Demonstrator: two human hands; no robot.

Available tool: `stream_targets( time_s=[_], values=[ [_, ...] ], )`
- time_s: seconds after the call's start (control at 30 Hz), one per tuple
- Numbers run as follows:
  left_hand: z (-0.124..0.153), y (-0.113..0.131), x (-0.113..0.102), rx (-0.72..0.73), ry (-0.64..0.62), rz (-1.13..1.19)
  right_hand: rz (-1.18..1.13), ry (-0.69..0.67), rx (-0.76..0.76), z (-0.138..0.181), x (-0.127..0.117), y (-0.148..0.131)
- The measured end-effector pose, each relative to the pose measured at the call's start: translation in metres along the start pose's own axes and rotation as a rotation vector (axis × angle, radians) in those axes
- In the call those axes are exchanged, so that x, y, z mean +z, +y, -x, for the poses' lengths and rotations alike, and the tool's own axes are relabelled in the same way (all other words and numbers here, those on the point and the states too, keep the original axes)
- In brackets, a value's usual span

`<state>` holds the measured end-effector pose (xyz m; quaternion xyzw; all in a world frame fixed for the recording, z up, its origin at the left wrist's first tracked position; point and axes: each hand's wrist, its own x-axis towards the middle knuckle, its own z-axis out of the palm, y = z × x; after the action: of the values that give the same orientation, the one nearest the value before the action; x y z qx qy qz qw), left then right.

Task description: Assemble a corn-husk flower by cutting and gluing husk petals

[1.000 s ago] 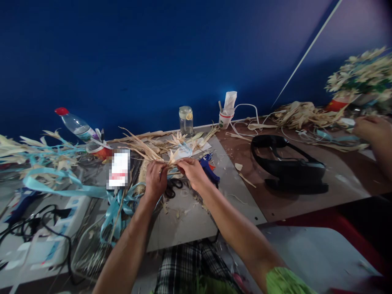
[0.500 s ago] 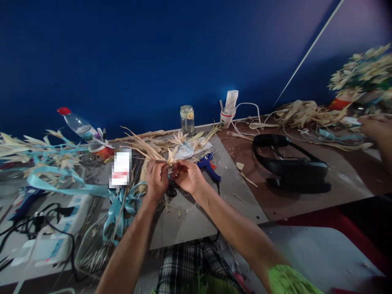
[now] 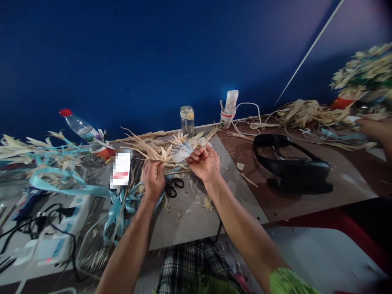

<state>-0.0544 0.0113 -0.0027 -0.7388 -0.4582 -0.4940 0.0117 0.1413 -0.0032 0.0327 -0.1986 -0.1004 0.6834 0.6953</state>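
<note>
One pale husk flower (image 3: 165, 154) is pinched between the thumb and fingers of my left hand (image 3: 154, 179), over the grey part of the table (image 3: 183, 232). Its pointed petals flare upward and away from me, toward the blue wall (image 3: 137, 61); the long axis runs that way from my fingertips, with the lower end hidden in my grip. My right hand (image 3: 204, 164) stands apart from it, fingers curled; whether they hold anything, I cannot tell. Black scissors (image 3: 175, 188) lie between my wrists. Beyond my hands are dry husk strips (image 3: 142, 143) and a clear jar (image 3: 187, 122).
</note>
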Motion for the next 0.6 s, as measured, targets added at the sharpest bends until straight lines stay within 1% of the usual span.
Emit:
stream_targets(
  time_s=[0.07, 0.13, 0.23, 0.33, 0.4, 0.43, 0.5, 0.53, 0.6],
  values=[
    [0.0, 0.0, 0.001, -0.017, 0.015, -0.006, -0.019, -0.02, 0.013, 0.001, 0.0, 0.001],
    [0.0, 0.0, 0.002, -0.035, 0.029, -0.017, -0.062, -0.071, 0.036, 0.003, 0.001, 0.002],
    [0.0, -0.001, 0.002, -0.037, 0.026, -0.014, -0.099, -0.124, 0.055, 0.004, 0.001, 0.002],
    [0.0, -0.002, 0.003, -0.028, 0.035, 0.006, -0.01, -0.127, 0.034, 0.002, 0.0, 0.001],
    [0.0, -0.002, 0.003, -0.043, 0.049, 0.028, 0.185, -0.096, 0.01, -0.001, 0.001, 0.003],
    [-0.001, -0.002, 0.003, -0.058, 0.054, 0.042, 0.336, -0.066, -0.012, -0.002, 0.002, 0.005],
    [-0.001, -0.002, 0.002, -0.093, 0.064, 0.065, 0.741, -0.02, -0.08, -0.001, 0.004, 0.012],
    [-0.002, -0.001, 0.001, -0.104, 0.069, 0.07, 0.976, -0.025, -0.123, 0.0, 0.005, 0.017],
    [-0.003, 0.0, -0.001, -0.106, 0.075, 0.067, 1.45, -0.103, -0.18, 0.007, 0.007, 0.028]
  ],
)
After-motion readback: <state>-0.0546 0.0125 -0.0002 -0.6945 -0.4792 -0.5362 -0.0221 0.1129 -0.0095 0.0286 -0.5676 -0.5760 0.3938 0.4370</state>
